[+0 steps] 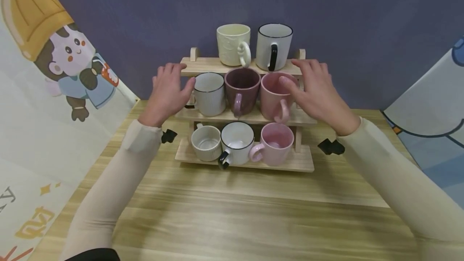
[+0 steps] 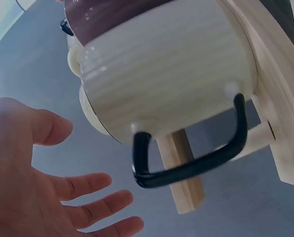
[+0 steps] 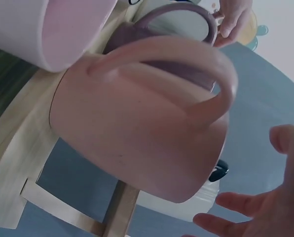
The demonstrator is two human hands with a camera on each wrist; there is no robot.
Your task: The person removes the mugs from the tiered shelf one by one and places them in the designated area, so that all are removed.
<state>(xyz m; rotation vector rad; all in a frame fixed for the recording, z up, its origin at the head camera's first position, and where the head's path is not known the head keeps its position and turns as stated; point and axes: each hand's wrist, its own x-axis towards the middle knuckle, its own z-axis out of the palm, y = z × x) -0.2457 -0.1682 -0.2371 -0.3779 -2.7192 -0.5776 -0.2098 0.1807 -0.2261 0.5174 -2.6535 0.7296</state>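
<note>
Left grip [image 1: 164, 92] and right grip [image 1: 319, 90] are both spread, thumbs apart from fingers, flanking the black-rimmed white mug [image 1: 209, 102] and the pink mug [image 1: 270, 100], just clear of each. Those two stand upright at the left and right of the middle shelf, with a plum mug [image 1: 251, 92] between them. Above stand a pale yellow mug [image 1: 228, 47] and a black-handled white mug [image 1: 265, 47]; below, a small cream mug [image 1: 206, 148], a white cup [image 1: 239, 148] and a light pink mug [image 1: 280, 152]. Their tiered wooden rack [image 1: 303, 162] rests on the tabletop [image 1: 253, 228], before a dark blue wall [image 1: 145, 23].
</note>
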